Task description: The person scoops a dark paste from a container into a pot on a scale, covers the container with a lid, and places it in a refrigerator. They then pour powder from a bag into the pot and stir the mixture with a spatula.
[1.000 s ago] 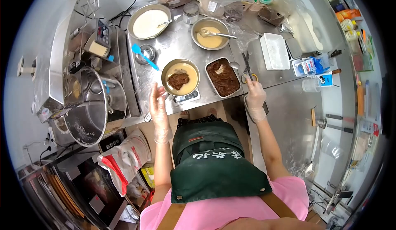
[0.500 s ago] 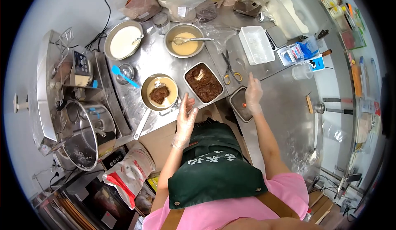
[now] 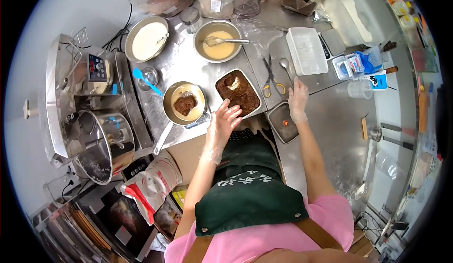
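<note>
rectangular silver metal tray | thick brown paste inside, pale patch on top | silver metal spoon right of tray, bowl foremost

Smooth metal spoon (glossy)

I watch through a single head-worn camera facing forward and steeply down; its wide, rounded view goes black at the corners, with the tabletop near mid-view and the green apron closer, lower down.
</note>
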### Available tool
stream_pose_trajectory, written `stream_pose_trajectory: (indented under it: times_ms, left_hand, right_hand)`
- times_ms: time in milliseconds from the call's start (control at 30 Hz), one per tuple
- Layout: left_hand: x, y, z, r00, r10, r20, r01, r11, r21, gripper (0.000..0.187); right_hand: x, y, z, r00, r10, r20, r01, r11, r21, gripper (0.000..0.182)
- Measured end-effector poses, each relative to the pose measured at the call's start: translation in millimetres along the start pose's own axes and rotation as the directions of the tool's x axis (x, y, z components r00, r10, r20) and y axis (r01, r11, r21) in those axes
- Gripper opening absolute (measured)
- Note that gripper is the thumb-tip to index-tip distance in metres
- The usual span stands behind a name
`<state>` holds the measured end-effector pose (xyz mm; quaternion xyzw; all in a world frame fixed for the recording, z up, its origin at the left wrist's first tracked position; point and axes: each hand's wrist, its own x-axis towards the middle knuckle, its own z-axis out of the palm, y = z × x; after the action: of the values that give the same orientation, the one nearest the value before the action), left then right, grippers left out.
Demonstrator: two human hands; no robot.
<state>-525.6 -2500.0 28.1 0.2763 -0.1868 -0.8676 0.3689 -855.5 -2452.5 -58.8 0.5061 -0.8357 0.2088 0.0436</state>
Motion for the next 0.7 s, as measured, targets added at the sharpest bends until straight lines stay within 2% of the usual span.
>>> stream_pose_trajectory:
  times_ms: [67,133,167,200,233,300,367,400,500,533,567,633,700]
  left_hand:
    - [3,0,5,1.000,-0.008,-0.013,0.008,1.000,-0.012,0.090]
    - [6,0,6,0.999,-0.022,-0.025,0.022,0.999,-0.033,0.087]
    - [6,-3,3,0.998,-0.014,-0.059,0.016,1.000,0.026,0.085]
    - [7,-8,-1,0.996,-0.005,-0.091,0.013,0.996,0.084,0.082]
    - [6,-10,-2,0.993,0.004,-0.122,0.014,0.990,0.142,0.079]
    - [-1,-16,3,0.966,0.151,-0.212,-0.015,0.845,0.534,0.067]
    - [1,-31,-5,0.909,0.246,-0.338,0.043,0.748,0.662,0.065]
    - [1,-32,-10,0.906,0.194,-0.376,0.079,0.796,0.600,0.062]
    - [0,-41,-19,0.880,0.196,-0.432,0.143,0.759,0.635,0.062]
    - [-1,-41,-13,0.868,0.305,-0.392,0.098,0.668,0.738,0.062]
    - [-4,-41,-9,0.867,0.349,-0.355,0.076,0.613,0.787,0.059]
    - [-5,-43,-3,0.890,0.350,-0.291,0.032,0.589,0.807,0.057]
    - [-7,-45,9,0.919,0.343,-0.196,-0.017,0.531,0.847,0.056]
  right_hand:
    - [-9,-14,-1,0.992,-0.026,-0.126,0.042,0.991,0.125,0.038]
    - [-21,-26,-1,0.999,0.054,-0.004,-0.050,0.949,0.312,0.031]
    - [-27,-34,0,0.994,0.085,0.062,-0.103,0.912,0.396,0.027]
    - [-29,-47,-3,0.996,0.078,0.034,-0.085,0.881,0.466,0.018]
    - [-35,-56,1,0.982,0.146,0.123,-0.189,0.833,0.520,0.015]
    - [-45,-70,5,0.959,0.139,0.249,-0.250,0.831,0.498,0.015]
    - [-52,-84,8,0.839,0.296,0.455,-0.530,0.632,0.565,0.016]
    - [-56,-87,9,0.843,0.335,0.422,-0.535,0.610,0.585,0.015]
    - [-73,-71,-14,0.955,0.287,0.074,-0.289,0.844,0.452,0.014]
    - [-80,-59,-23,0.952,0.303,0.051,-0.300,0.882,0.363,0.014]
    - [-85,-44,-35,0.966,0.258,-0.005,-0.247,0.931,0.268,0.016]
    - [-96,-11,-48,0.953,0.301,0.038,-0.302,0.953,0.036,0.020]
    - [-105,15,-52,0.902,0.386,0.193,-0.395,0.918,0.013,0.020]
